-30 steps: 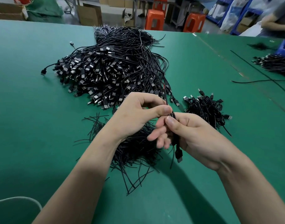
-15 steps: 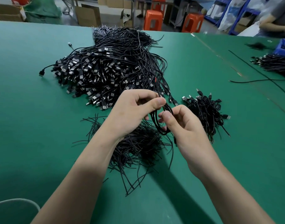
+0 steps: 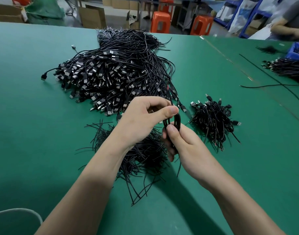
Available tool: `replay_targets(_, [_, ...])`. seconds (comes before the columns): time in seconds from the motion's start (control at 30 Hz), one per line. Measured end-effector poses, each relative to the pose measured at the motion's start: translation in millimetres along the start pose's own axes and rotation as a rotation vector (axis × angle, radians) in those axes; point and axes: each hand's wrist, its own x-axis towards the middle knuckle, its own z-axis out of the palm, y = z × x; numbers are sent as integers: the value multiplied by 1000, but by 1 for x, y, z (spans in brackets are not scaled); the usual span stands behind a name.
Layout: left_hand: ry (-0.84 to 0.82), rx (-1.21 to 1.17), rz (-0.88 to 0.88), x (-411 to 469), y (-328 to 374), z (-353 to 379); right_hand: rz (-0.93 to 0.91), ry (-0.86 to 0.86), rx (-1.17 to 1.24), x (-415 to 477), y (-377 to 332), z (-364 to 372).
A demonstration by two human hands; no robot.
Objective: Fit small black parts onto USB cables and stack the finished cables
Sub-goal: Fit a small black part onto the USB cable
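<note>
2 hands (image 3: 145, 116) (image 3: 184, 146) pinch looped cable (image 3: 176, 121).

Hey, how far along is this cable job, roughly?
Early days, it seems. Done: a small pile of coiled cables lies on the right. In hand: the left hand and right hand both pinch one looped cable. Left: the big heap of USB cables behind, far larger, plus thin black pieces under the arms.

Bright, even light from overhead; one soft shadow falls on the near table (image 3: 43, 150). Edges bow from wide-angle distortion; far background slightly blurred.
</note>
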Motion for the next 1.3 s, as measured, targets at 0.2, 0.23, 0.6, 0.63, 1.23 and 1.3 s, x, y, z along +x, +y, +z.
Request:
replay_targets(0.2, [13, 46, 13, -1, 6, -5, -75, 39, -215, 3, -1, -7])
replay_targets(0.23, [44, 69, 2, -1, 9, -7, -109, 52, -373, 5, -3, -12])
replay_targets(0.6, [-488, 1178, -112, -11, 28, 1, -232, -126, -1465, 20, -4, -34])
replay_targets(0.63, [-503, 1057, -187, -11, 24, -1, -236, -168, -1484, 20, -3, -36])
replay_targets(1.23, [-344, 655, -17, -4, 2, -11, -217, -216, -1069, 30, -10, -60])
replay_targets(1.3, [-377, 582, -104, -5, 2, -12, -314, -197, -1223, 32, -8, -59])
